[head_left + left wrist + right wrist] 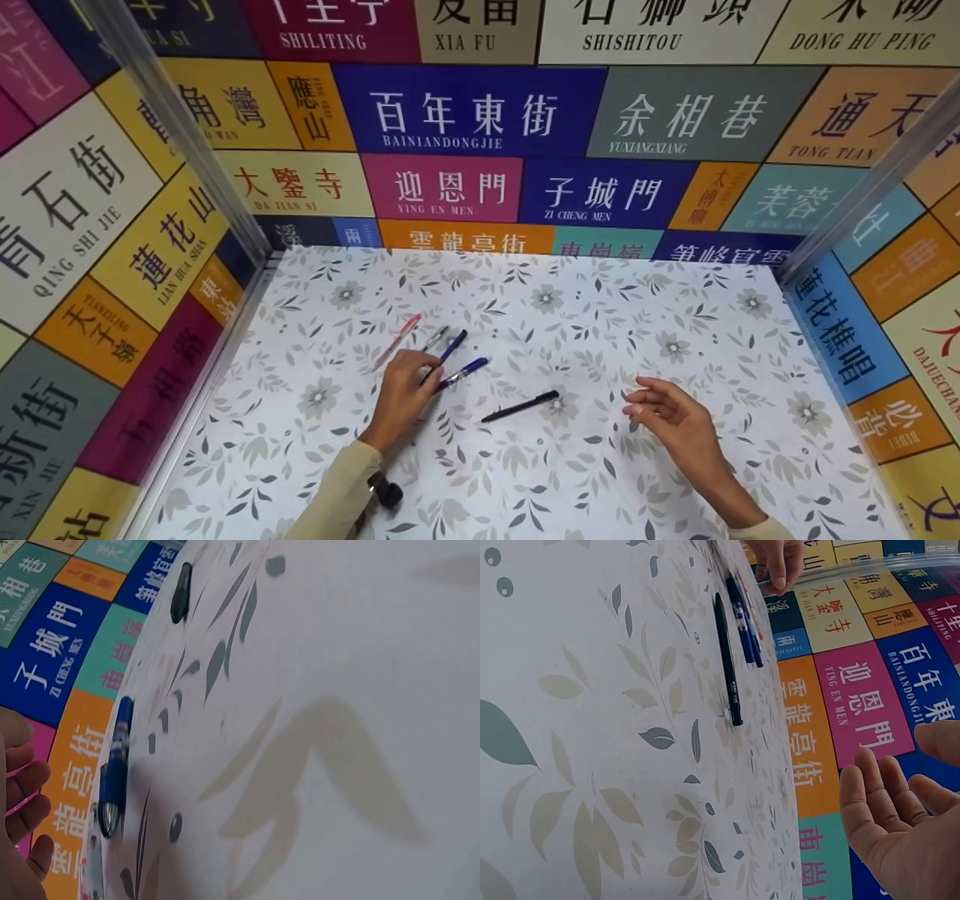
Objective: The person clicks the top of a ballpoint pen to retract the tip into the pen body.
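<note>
Currently: 4 pens [452, 346], blk pen [521, 406] on tbl [600, 465].
My L hand [407, 382], fingers loose, by 4 pens; R hand [679, 420] likewise, twd right edge.

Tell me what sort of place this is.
Probably a small booth for tabletop work: colourful panels printed with Chinese characters wall it on three sides, and a leaf-and-flower-patterned table fills the middle, with a few pens on it.

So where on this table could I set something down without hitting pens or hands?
Bare tabletop lies between the black pen and right hand, behind both up to the back wall, and from the right hand to the tabletop's right edge. It's crowded around the left hand, where the red pen, clear pen and blue pens lie close together.
</note>
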A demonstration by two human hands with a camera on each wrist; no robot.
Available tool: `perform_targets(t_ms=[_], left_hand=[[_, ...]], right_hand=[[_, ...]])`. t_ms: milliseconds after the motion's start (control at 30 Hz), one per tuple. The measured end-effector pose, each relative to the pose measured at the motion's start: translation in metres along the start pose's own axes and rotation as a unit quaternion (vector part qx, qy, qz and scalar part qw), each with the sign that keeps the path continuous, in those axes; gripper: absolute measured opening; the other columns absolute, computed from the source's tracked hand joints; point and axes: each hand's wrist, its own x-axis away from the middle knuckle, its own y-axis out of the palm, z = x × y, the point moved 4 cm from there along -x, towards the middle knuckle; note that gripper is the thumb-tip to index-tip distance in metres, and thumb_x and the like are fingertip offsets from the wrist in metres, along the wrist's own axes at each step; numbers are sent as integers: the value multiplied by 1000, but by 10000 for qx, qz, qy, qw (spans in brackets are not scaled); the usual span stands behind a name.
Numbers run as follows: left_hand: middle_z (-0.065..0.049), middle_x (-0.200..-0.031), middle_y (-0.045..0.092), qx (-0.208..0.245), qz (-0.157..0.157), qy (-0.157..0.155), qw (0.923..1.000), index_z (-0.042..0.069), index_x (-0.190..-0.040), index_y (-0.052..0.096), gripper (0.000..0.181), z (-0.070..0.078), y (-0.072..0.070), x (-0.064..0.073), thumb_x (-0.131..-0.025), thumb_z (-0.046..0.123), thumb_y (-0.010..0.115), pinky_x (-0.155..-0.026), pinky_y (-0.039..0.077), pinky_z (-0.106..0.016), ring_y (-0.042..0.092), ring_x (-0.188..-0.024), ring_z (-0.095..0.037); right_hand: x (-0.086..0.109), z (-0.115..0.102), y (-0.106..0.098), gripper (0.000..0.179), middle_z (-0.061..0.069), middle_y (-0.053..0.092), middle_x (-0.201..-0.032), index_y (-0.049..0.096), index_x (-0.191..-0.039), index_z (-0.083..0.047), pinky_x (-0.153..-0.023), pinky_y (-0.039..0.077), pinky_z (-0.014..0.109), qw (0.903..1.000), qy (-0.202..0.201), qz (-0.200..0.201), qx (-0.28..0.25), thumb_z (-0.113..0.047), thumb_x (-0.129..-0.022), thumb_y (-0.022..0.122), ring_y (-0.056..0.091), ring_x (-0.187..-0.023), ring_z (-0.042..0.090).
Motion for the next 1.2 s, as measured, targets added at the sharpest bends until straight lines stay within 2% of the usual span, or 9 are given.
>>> perform_targets(t_ms=[167, 367, 600, 867, 1067, 1200], left_hand=[[-7, -103, 78, 63, 151, -31, 9999, 0, -103, 80, 12, -11, -9, -3, -93, 1, 85, -96, 51, -49, 70, -102, -29], [-7, -109, 77, 32, 239, -350, 9991, 0, -107, 80, 14, -26, -18, -6, -94, 3, 84, -100, 50, -46, 66, -108, -29], [-15, -116, 75, -281, 455, -193, 9984, -4, -114, 78, 25, -48, -29, -4, -91, 1, 84, -103, 46, -49, 64, -114, -36], [-11, -121, 71, -195, 406, -929, 9947, 0, -120, 78, 24, -66, -42, -2, -97, 9, 81, -105, 43, -45, 59, -119, -30], [-17, -124, 68, -120, 378, -1032, 9939, -3, -123, 76, 29, -76, -46, -2, -97, 6, 82, -106, 45, -48, 57, -120, -34], [-19, -126, 69, -275, 259, -1090, 9933, -3, -124, 76, 28, -80, -47, -2, -98, 8, 80, -108, 44, -51, 57, -121, -37]], right_hand=[[0, 1, 0, 41, 28, 73, -116, 67, -141, 4, -84, 64, 30, 10000, 3, 19, 0, 9, -100, 73, 79, -98, 22], [0, 5, -3, 41, 27, 73, -116, 68, -141, 3, -87, 63, 27, 9997, -75, 7, 217, 8, -101, 74, 79, -99, 20], [1, 8, -7, 41, 28, 73, -118, 67, -141, 6, -86, 63, 29, 9999, 58, 43, 155, 6, -101, 74, 79, -98, 22], [2, 10, -9, 41, 32, 71, -117, 64, -141, 12, -84, 64, 30, 10000, 42, 52, 59, 9, -100, 73, 79, -97, 21], [3, 12, -8, 42, 32, 72, -117, 64, -141, 12, -83, 64, 30, 10000, 41, 46, -7, 9, -100, 73, 79, -98, 23], [3, 13, -8, 41, 29, 72, -116, 65, -140, 11, -83, 63, 29, 10000, -19, 47, 55, 10, -100, 73, 79, -97, 23]])
